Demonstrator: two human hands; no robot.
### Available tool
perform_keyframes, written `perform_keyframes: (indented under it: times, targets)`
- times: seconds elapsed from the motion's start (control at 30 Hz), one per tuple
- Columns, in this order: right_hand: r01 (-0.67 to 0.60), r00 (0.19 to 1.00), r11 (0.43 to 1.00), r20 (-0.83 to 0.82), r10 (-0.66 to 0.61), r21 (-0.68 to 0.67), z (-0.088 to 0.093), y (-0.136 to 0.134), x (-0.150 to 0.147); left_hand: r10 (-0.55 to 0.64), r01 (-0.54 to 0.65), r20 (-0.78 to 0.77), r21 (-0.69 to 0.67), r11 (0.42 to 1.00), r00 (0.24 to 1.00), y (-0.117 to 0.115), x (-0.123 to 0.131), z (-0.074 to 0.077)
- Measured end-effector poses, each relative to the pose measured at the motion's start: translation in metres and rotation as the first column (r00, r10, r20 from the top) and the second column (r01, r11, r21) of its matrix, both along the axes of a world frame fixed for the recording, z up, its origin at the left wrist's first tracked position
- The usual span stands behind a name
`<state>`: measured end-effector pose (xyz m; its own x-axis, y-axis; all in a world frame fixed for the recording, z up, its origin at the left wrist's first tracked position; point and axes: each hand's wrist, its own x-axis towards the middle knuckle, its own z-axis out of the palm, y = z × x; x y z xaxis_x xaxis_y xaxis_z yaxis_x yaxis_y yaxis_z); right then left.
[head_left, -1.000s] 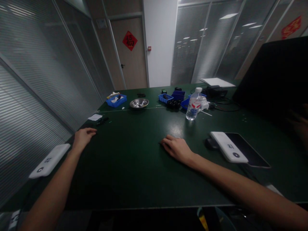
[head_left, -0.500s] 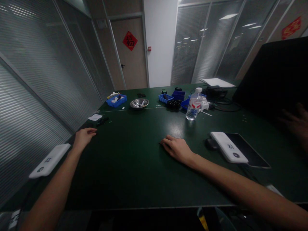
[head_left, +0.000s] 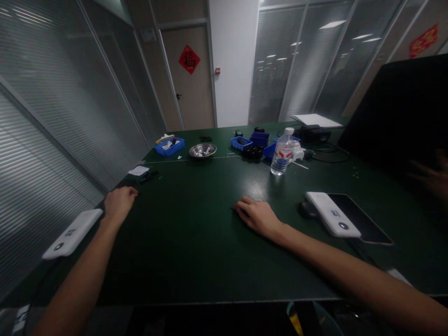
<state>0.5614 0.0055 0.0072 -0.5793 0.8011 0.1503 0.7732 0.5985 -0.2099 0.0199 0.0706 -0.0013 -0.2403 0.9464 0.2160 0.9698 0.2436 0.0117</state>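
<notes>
Left hand at frame left, right hand at centre lay curled; could not tell grasp. Small black object beyond left hand seemed light, stiff; middle suited pinching.

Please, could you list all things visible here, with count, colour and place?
table: 1, dark green, foreground
bottle: 1, clear, right of centre
metal bowl: 1, silver, far middle
trays: at least 3, blue, far side
papers: at least 2, white, left and far right
small items: several, dark, left side
devices: 2, white, left and right
flat pad: 1, dark, right
mouse-like object: 1, black, right
cables: several, black, far right
screen-like panel: 1, black, right edge
door: 1, light brown, background
signs: 2, red, background
glass partitions: several, grey, background
other person's hand: 1, blurred, right edge
left hand: 1, bare, table's left edge
right hand: 1, bare, table's middle
</notes>
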Motion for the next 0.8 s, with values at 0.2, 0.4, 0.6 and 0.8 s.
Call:
perform_keyframes:
  times: [0.2,0.4,0.6,0.8]
  targets:
    - [-0.001,1.0,1.0,-0.01,0.001,0.026,0.0,0.0,-0.001,0.016,-0.019,-0.083,-0.044,0.999,0.996,-0.005,0.016,0.007]
    - [-0.012,1.0,0.999,-0.007,0.012,0.035,-0.004,0.002,0.001,-0.001,-0.004,-0.093,-0.045,0.999,0.996,-0.007,0.02,0.009]
    - [-0.006,1.0,1.0,0.005,0.005,0.025,-0.002,0.001,0.0,0.007,-0.011,-0.093,-0.048,0.999,0.996,-0.005,0.022,0.006]
    - [-0.007,1.0,0.999,-0.008,0.007,0.031,-0.003,0.002,0.0,0.045,-0.045,-0.018,-0.037,0.998,0.999,-0.007,0.024,0.006]
